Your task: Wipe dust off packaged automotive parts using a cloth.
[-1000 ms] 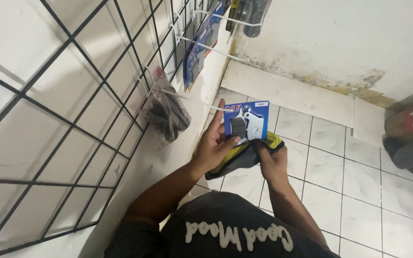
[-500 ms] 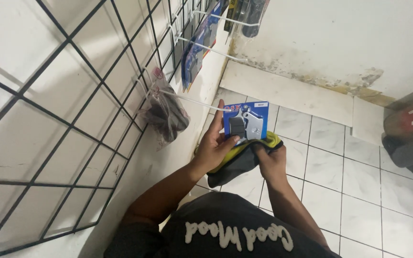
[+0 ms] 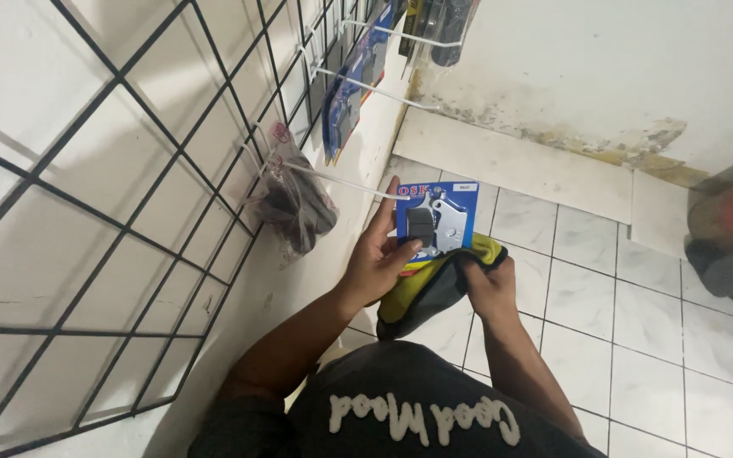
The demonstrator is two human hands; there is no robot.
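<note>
Black wire grid panel (image 3: 120, 195) fills the left of the view, with white hooks reaching out from it over a white tiled floor (image 3: 604, 305). On the near hook hangs a clear plastic bag (image 3: 292, 208) with dark parts inside, too blurred to name; farther along hang blue carded packs (image 3: 345, 106). At centre, the left hand (image 3: 375, 259) pinches a blue blister card (image 3: 437, 219) holding grey brake pads, thumb across its face, fingers behind. Just below and to the right, the right hand (image 3: 487, 284) is closed on a yellow and dark cloth (image 3: 434, 288) touching the card's lower edge. Wiping well would call for a steady card and light strokes, I judge
</note>
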